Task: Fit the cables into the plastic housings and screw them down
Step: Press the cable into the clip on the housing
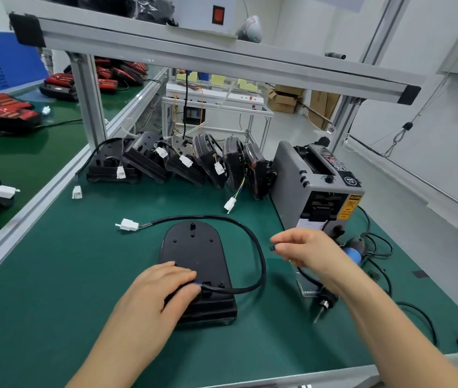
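Note:
A black plastic housing [194,250] lies flat on the green mat in front of me. Its black cable [253,239] loops from the housing's near end round to the right and back to a white connector [129,224] on the left. My left hand [163,292] rests on the near end of the housing, its fingers pressing where the cable enters. My right hand [303,247] hovers to the right of the housing and pinches a small black part [272,247] between its fingertips.
A row of several black housings [183,163] with white connectors leans along the back. A grey tape dispenser [314,189] stands at the right. An electric screwdriver [331,292] and its cords lie under my right wrist. Red lamp units [3,107] sit on the left bench beyond an aluminium rail.

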Motion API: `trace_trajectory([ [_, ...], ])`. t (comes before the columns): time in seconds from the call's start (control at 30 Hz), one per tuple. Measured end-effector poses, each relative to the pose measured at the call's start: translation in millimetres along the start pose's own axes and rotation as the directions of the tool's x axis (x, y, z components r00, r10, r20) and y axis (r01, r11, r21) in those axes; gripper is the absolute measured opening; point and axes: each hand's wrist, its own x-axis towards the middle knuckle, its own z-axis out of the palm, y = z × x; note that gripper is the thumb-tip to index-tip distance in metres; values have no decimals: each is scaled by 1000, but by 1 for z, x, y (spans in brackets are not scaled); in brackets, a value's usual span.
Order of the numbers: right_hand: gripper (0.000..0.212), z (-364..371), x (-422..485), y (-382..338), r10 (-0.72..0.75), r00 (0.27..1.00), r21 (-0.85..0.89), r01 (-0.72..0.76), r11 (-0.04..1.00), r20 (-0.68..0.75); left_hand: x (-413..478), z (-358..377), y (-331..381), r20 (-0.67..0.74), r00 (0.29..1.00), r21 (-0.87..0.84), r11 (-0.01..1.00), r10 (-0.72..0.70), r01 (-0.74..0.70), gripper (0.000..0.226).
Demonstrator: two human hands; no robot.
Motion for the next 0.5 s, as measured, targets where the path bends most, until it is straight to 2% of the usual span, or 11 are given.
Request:
trace_trajectory([
  [0.13,18,40,-11,-11,-1,998,190,-11,982,62,14,1,12,-84,996,51,999,20,-16,20],
  [0.33,14,75,-26,-25,-109,991,309,81,947,74,32,13,34,-188,980,72,996,62,-49,14],
  [0.5,12,84,-33,-29,-116,992,366,90,926,51,35,15,34,-322,945,83,996,62,-37,14],
])
